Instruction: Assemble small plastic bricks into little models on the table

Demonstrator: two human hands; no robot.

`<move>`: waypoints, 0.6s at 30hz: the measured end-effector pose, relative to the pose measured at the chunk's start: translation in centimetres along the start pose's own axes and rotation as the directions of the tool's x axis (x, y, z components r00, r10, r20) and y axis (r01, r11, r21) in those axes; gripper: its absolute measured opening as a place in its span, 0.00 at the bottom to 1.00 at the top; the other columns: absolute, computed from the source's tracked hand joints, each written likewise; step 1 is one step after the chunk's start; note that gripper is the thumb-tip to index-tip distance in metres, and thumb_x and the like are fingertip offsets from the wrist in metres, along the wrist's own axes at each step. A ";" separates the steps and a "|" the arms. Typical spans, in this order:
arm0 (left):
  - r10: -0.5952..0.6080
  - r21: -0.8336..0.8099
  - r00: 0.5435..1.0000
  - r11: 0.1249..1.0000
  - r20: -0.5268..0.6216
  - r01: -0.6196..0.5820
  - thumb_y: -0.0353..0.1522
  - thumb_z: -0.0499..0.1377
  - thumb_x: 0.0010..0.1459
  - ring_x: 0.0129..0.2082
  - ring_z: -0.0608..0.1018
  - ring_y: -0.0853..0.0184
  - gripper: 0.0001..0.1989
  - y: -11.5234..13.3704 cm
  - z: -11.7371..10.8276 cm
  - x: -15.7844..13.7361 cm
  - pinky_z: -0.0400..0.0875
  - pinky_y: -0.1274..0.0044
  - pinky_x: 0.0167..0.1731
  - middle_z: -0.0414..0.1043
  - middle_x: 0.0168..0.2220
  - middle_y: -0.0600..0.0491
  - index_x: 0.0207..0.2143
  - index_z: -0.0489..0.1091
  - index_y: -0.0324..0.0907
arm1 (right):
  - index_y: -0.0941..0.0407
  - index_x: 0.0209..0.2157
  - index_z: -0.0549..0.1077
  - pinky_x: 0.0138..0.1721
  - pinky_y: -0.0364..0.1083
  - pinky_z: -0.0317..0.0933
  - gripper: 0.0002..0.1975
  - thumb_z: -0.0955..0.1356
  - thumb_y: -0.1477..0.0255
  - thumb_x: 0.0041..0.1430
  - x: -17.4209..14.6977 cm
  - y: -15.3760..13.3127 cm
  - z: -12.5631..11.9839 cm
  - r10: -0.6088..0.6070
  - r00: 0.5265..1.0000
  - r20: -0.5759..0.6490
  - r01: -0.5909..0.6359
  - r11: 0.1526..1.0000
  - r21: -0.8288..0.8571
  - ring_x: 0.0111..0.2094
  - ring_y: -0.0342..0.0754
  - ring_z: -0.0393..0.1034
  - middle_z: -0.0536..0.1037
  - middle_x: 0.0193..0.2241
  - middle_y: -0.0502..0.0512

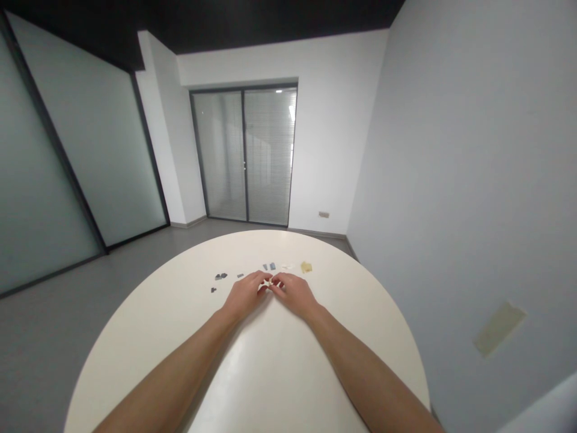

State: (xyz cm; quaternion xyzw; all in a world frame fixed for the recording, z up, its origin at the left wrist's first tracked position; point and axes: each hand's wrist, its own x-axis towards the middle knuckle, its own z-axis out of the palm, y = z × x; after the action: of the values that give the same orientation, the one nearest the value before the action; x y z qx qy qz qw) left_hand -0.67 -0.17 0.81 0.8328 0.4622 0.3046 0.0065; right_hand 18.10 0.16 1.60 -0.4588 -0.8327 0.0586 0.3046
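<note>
My left hand (247, 293) and my right hand (293, 291) meet over the middle of the round white table (265, 379). Between their pinched fingertips is a small pale yellowish piece (270, 281), mostly covered by the fingers; its kind is too small to make out. Just beyond the hands lie blue-grey flat pieces (272, 266), some whitish pieces (287, 266) and a tan-yellow piece (306, 267). Left of my left hand are dark grey pieces (221, 276), a small dark piece (213, 290) and a thin grey piece (240, 275).
Behind the table stands a glass double door (244, 156) with blinds. Frosted glass panels (90, 138) run along the left. A white wall (460, 150) rises close on the right, with a beige patch (499, 329) low on it.
</note>
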 end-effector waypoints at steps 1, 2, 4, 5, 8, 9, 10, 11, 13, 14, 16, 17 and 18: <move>0.004 0.000 1.000 1.000 -0.001 -0.004 0.29 0.53 0.61 0.44 0.76 0.68 0.14 0.0 0.1 0.0 0.69 0.78 0.39 0.74 0.46 0.56 0.48 0.69 0.50 | 0.52 0.38 0.74 0.38 0.42 0.58 0.08 0.65 0.65 0.63 0.0 0.0 0.0 0.004 1.000 0.004 -0.004 1.000 -0.002 0.37 0.44 0.71 0.79 0.37 0.50; 0.009 -0.002 1.000 1.000 -0.001 -0.009 0.28 0.53 0.61 0.44 0.76 0.68 0.15 -0.1 0.1 0.0 0.69 0.78 0.39 0.74 0.46 0.55 0.48 0.69 0.50 | 0.52 0.38 0.74 0.38 0.42 0.58 0.08 0.65 0.65 0.63 0.0 0.0 0.0 0.008 1.000 0.008 -0.008 1.000 -0.004 0.37 0.44 0.71 0.79 0.37 0.50; 0.023 -0.008 1.000 1.000 0.002 -0.023 0.28 0.53 0.61 0.44 0.76 0.68 0.15 -0.2 0.3 0.1 0.69 0.78 0.40 0.74 0.46 0.55 0.48 0.69 0.49 | 0.52 0.38 0.74 0.38 0.42 0.58 0.08 0.66 0.65 0.63 0.1 0.0 0.0 0.010 1.000 0.011 -0.010 1.000 -0.007 0.37 0.44 0.71 0.79 0.37 0.50; 0.030 -0.011 1.000 0.999 0.004 -0.030 0.28 0.53 0.61 0.44 0.76 0.68 0.15 -0.3 0.3 0.1 0.70 0.78 0.40 0.74 0.46 0.55 0.48 0.69 0.49 | 0.52 0.38 0.74 0.38 0.42 0.58 0.07 0.66 0.65 0.63 0.1 0.1 0.1 0.009 1.000 0.011 -0.009 1.000 -0.008 0.37 0.44 0.71 0.79 0.37 0.50; 0.045 -0.007 0.999 0.999 0.000 -0.045 0.28 0.52 0.61 0.44 0.76 0.68 0.15 -0.3 0.4 0.1 0.70 0.78 0.41 0.74 0.46 0.55 0.49 0.69 0.50 | 0.52 0.38 0.74 0.38 0.42 0.58 0.07 0.67 0.65 0.62 0.2 0.3 0.3 0.016 1.000 -0.007 -0.016 1.000 -0.009 0.37 0.45 0.71 0.79 0.38 0.50; 0.048 -0.003 0.999 0.999 -0.002 -0.048 0.28 0.52 0.61 0.44 0.76 0.68 0.16 -0.3 0.4 0.1 0.70 0.78 0.41 0.74 0.47 0.55 0.50 0.69 0.50 | 0.52 0.38 0.74 0.38 0.42 0.58 0.07 0.67 0.65 0.62 0.2 0.4 0.3 0.021 1.000 -0.017 -0.021 1.000 -0.006 0.37 0.45 0.71 0.79 0.38 0.50; 0.050 0.001 0.999 0.999 -0.004 -0.050 0.28 0.52 0.61 0.44 0.76 0.68 0.17 -0.3 0.4 0.0 0.70 0.78 0.42 0.74 0.47 0.55 0.50 0.69 0.50 | 0.52 0.38 0.74 0.37 0.42 0.58 0.07 0.67 0.65 0.61 0.2 0.4 0.3 0.026 0.999 -0.026 -0.026 1.000 -0.001 0.37 0.45 0.71 0.79 0.38 0.49; 0.052 0.005 0.999 0.999 -0.005 -0.052 0.28 0.52 0.61 0.45 0.76 0.68 0.18 -0.3 0.3 0.0 0.70 0.78 0.42 0.74 0.47 0.55 0.51 0.68 0.50 | 0.51 0.39 0.74 0.37 0.42 0.58 0.07 0.67 0.65 0.61 0.1 0.4 0.3 0.030 0.999 -0.033 -0.030 1.000 0.007 0.37 0.44 0.71 0.79 0.38 0.49; 0.058 0.009 0.998 0.998 -0.001 -0.058 0.28 0.51 0.62 0.46 0.76 0.68 0.19 -0.2 0.2 0.0 0.70 0.78 0.43 0.74 0.48 0.55 0.53 0.68 0.50 | 0.51 0.40 0.73 0.36 0.41 0.57 0.08 0.67 0.64 0.61 0.1 0.5 0.2 0.038 0.999 -0.038 -0.038 0.999 0.025 0.37 0.44 0.71 0.78 0.38 0.48; 0.060 0.010 0.998 0.998 0.001 -0.060 0.29 0.50 0.63 0.46 0.76 0.68 0.19 -0.1 0.1 0.0 0.70 0.78 0.43 0.74 0.49 0.55 0.54 0.67 0.50 | 0.51 0.40 0.73 0.36 0.41 0.57 0.08 0.67 0.64 0.61 0.1 0.5 0.2 0.043 0.998 -0.037 -0.042 0.999 0.032 0.37 0.44 0.72 0.78 0.38 0.48; 0.061 0.010 0.998 0.998 0.008 -0.061 0.30 0.49 0.64 0.46 0.76 0.67 0.19 0.0 0.0 0.0 0.70 0.78 0.44 0.74 0.49 0.54 0.55 0.67 0.51 | 0.51 0.41 0.72 0.36 0.41 0.58 0.08 0.67 0.65 0.61 0.1 0.4 0.1 0.050 0.998 -0.038 -0.048 0.998 0.041 0.38 0.44 0.72 0.78 0.38 0.48; 0.061 0.009 0.998 0.998 0.012 -0.061 0.30 0.49 0.64 0.46 0.76 0.67 0.19 0.0 0.0 0.0 0.70 0.78 0.44 0.74 0.49 0.54 0.55 0.67 0.51 | 0.51 0.41 0.72 0.37 0.41 0.58 0.08 0.67 0.65 0.61 0.1 0.4 0.1 0.049 0.998 -0.042 -0.048 0.998 0.045 0.38 0.44 0.72 0.78 0.38 0.48; 0.061 0.008 0.998 0.998 0.017 -0.061 0.30 0.49 0.65 0.46 0.76 0.67 0.19 0.0 -0.1 0.0 0.70 0.78 0.44 0.74 0.49 0.54 0.55 0.67 0.51 | 0.51 0.41 0.72 0.37 0.41 0.58 0.08 0.67 0.65 0.61 0.0 0.4 0.1 0.046 0.998 -0.047 -0.044 0.998 0.049 0.38 0.44 0.71 0.78 0.38 0.48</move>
State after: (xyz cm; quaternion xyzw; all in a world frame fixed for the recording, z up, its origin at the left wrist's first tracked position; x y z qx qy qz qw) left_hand -0.67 -0.19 0.89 0.8491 0.4378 0.2955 -0.0026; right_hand 18.35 0.45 1.41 -0.4712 -0.8130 0.0742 0.3341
